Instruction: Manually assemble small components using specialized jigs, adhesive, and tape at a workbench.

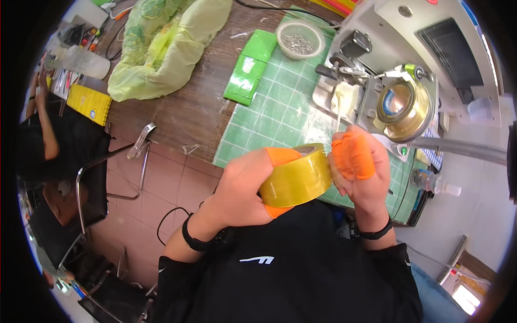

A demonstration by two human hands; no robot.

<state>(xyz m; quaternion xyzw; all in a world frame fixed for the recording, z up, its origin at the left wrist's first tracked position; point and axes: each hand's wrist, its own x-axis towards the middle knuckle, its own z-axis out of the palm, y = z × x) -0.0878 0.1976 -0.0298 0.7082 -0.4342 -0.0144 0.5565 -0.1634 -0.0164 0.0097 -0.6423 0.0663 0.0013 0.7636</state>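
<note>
A wide roll of clear yellow packing tape [297, 180] is gripped in my left hand [242, 185], held in front of my chest over the bench's near edge. Orange covers sheathe fingers on both hands. My right hand [362, 167] is closed, its curled fingers right beside the roll's right side. Whatever is inside those fingers is hidden. Beyond both hands lies a green cutting mat [258, 126] with a white grid. A green flat packet [251, 67] and a white bowl of small metal parts [300, 40] rest at its far end.
At the right stands a bench machine [371, 81] with a brass-coloured round part [404, 107]. A pale green plastic bag [167, 59] lines a container on the brown table [199, 116]. Another person's arm [47, 126] shows at far left, near a metal-framed chair [81, 199]. A clear bottle [435, 183] lies at right.
</note>
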